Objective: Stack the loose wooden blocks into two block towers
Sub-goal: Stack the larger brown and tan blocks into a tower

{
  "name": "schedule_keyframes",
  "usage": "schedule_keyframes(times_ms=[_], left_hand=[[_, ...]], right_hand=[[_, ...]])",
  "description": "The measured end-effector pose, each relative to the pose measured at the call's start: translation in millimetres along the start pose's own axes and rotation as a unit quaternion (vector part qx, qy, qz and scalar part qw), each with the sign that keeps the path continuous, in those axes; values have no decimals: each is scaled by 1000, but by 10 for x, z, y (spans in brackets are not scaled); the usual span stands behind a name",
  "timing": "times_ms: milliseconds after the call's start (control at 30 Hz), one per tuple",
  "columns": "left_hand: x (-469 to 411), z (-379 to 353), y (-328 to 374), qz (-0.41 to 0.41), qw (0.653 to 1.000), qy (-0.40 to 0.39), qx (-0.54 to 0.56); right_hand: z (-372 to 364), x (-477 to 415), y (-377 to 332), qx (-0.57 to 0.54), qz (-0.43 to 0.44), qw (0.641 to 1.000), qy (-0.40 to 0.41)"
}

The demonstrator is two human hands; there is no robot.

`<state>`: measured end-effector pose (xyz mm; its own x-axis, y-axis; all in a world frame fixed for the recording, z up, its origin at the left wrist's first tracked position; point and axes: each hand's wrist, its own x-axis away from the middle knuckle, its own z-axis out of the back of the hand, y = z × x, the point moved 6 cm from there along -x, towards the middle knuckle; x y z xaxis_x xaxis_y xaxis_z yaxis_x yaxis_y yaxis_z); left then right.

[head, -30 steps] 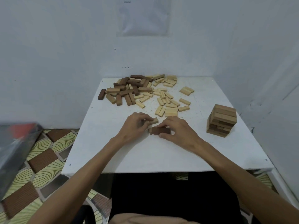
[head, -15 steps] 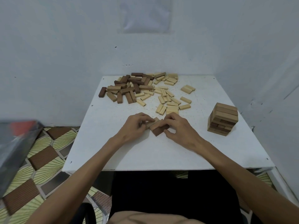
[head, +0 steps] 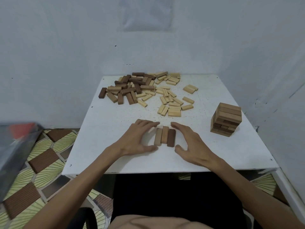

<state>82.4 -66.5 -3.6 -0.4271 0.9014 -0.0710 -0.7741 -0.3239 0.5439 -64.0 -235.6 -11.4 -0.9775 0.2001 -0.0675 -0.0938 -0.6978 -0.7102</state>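
Note:
Three wooden blocks (head: 164, 136) lie flat side by side on the white table (head: 105, 126), two tan and one dark brown on the right. My left hand (head: 137, 138) rests open just left of the row, fingers spread. My right hand (head: 189, 141) is open just right of it, thumb and fingers apart around the row's ends. Neither hand holds a block. A block tower (head: 226, 120) several layers high stands at the table's right. A heap of loose dark and light blocks (head: 145, 90) covers the far part of the table.
White walls close in behind the table and on its right. A grey box with a red patch (head: 14, 151) stands at the left over a patterned floor (head: 42, 162). A small pair of light blocks (head: 190, 88) lies apart at the back right.
The blocks that both hands gripped and turned are now laid down as a row of three. Both hands have let go and opened beside it.

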Motion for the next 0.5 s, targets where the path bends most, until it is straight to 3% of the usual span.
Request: schedule_keyframes(times_ms=[200, 500], left_hand=[[-18, -5, -150, 55, 997, -7, 44], [-116, 29, -8, 24, 997, 47, 49]], right_hand=[[29, -121, 139, -22, -18, 1000, -2], [46, -184, 106, -17, -8, 1000, 4]])
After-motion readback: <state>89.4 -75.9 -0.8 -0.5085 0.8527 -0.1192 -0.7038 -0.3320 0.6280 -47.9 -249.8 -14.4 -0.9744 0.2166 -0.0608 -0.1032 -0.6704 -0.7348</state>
